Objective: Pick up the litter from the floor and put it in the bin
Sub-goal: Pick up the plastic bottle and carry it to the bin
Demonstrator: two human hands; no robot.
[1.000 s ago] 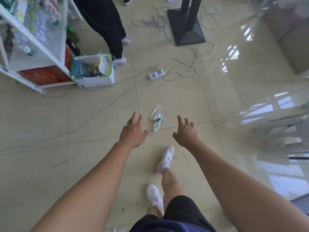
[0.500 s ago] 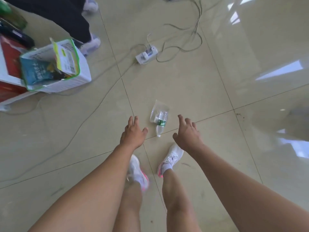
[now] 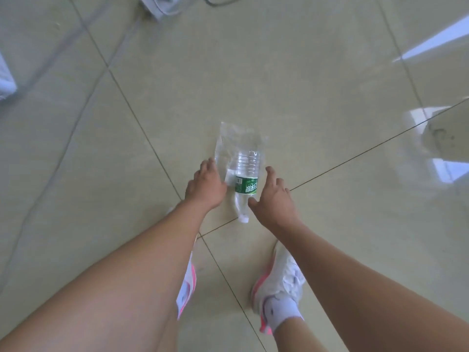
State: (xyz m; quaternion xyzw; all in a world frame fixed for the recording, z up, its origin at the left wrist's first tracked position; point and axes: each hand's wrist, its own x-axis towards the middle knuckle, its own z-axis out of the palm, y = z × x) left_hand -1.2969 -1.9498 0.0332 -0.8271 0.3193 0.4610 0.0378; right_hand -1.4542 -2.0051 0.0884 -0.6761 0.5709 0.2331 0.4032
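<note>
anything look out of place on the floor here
Yes: a clear plastic bottle with a green label lies on its side on the floor, partly on a clear plastic bag. Both are litter, lying between the open left hand and right hand.

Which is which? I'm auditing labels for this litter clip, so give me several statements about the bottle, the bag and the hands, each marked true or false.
1. The plastic bottle lies on its side on the floor. True.
2. Its cap points away from the person. False: the cap end points toward the person.
3. A clear plastic bag lies on the floor, overlapping the bottle. True.
4. The right hand holds the bottle up in the air. False: the bottle lies on the floor, with the hand open beside it.
5. The bottle's label is red. False: it is green.
6. The left hand is on the other side of the bottle, fingers open. True.
</note>
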